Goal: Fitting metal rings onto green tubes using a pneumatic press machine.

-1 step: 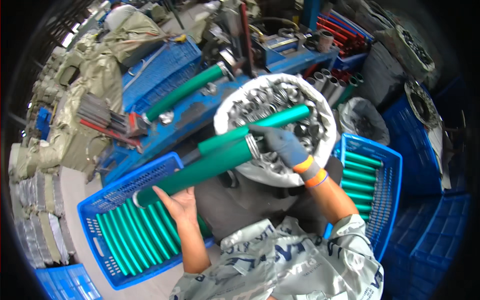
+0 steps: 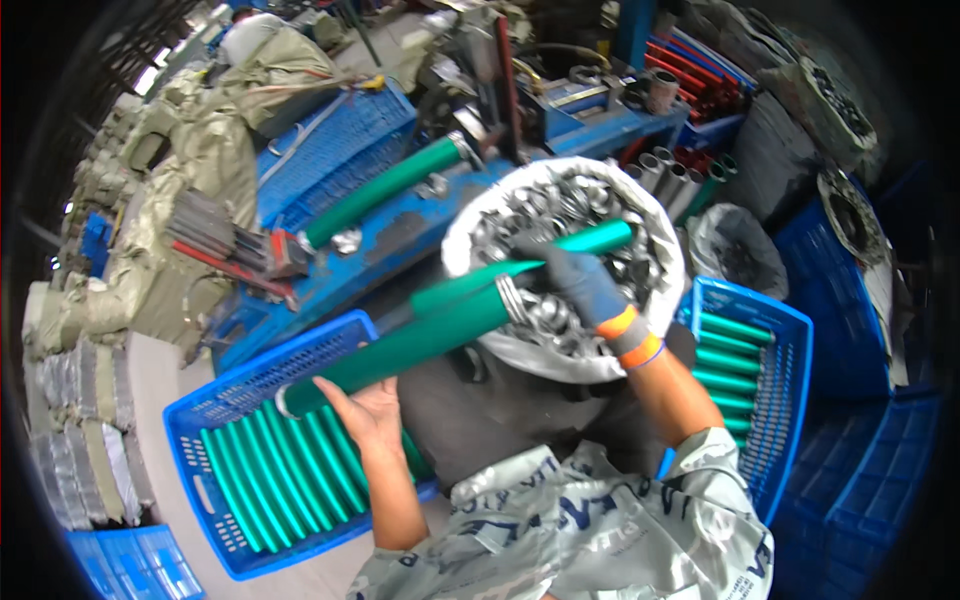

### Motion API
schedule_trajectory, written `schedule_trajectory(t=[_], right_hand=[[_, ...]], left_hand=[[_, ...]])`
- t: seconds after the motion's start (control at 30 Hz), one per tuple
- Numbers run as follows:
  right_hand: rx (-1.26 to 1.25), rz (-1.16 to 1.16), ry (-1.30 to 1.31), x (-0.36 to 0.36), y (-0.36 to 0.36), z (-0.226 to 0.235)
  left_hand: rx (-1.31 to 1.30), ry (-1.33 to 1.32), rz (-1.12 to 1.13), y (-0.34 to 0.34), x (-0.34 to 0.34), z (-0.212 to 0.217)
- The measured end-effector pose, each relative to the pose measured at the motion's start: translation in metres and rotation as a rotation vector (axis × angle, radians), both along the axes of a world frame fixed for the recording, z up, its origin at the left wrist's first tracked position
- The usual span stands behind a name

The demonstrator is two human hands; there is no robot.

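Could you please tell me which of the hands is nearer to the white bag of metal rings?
Right. The right hand is over the white bag of metal rings; the left hand is beside it, under a green tube.

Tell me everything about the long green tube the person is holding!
The long green tube is smooth and round, with a metal ring at its upper end. It lies slanted across the lap. The bare left hand holds its lower end, above the blue crate; the gloved right hand is at the ring end, over the bag of metal rings.

The right hand [image 2: 578, 282] wears a grey-blue glove with an orange cuff; the left hand [image 2: 368, 412] is bare, short camouflage-print sleeves above.
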State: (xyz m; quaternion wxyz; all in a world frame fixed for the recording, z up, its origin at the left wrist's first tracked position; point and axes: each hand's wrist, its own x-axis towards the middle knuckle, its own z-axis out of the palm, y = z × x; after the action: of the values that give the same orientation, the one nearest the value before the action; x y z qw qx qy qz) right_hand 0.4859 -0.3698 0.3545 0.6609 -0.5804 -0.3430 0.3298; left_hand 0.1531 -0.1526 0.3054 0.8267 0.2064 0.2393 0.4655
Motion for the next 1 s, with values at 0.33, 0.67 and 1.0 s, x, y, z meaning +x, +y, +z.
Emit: schedule_trajectory(t=[0.33,0.67,1.0], right_hand=[[-0.144,-0.068,-1.119,0.102,0.308,-0.005],[-0.252,-0.057,-1.372,0.139,0.374,-0.036],[0.273,-0.507,-0.263,0.101,0.122,0.074]], left_hand=[[0.058,0.042,-0.008,0.101,-0.004,-0.015],[-0.178,-0.121,-0.029,0.173,0.021,-0.041],[0.09,0.087,-0.119,0.213,0.213,-0.023]])
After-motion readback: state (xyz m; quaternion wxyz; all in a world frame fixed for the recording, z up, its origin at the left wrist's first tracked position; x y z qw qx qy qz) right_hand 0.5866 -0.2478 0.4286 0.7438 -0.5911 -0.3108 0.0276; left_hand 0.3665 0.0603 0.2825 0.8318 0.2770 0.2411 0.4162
